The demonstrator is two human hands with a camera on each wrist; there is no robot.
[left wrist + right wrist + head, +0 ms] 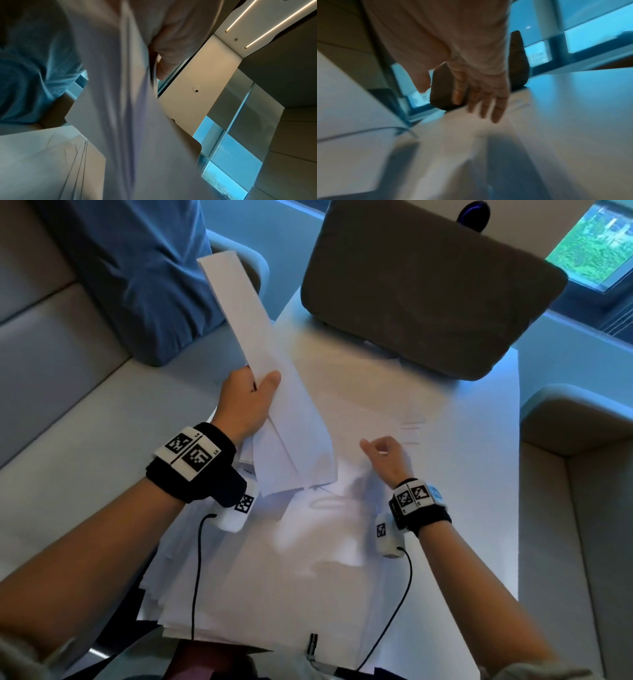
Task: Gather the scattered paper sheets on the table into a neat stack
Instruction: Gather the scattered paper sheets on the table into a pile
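My left hand (pixel 251 400) grips a bundle of white paper sheets (pixel 253 337), held nearly on edge above the left side of the table. In the left wrist view the held sheets (pixel 123 108) fill the middle of the picture, with a thumb (pixel 164 67) pressed on them. My right hand (pixel 385 451) hovers over the loose sheets (pixel 359 412) lying on the white table (pixel 486 474); its fingers (pixel 488 105) hang relaxed and hold nothing. More sheets (pixel 239 577) lie fanned out near the table's front edge under my forearms.
A dark grey cushion (pixel 424 289) stands at the far end of the table. A blue cushion (pixel 144 268) leans on the beige bench (pixel 51 371) at the left. Another bench (pixel 582 440) runs along the right, with a window (pixel 596 244) behind.
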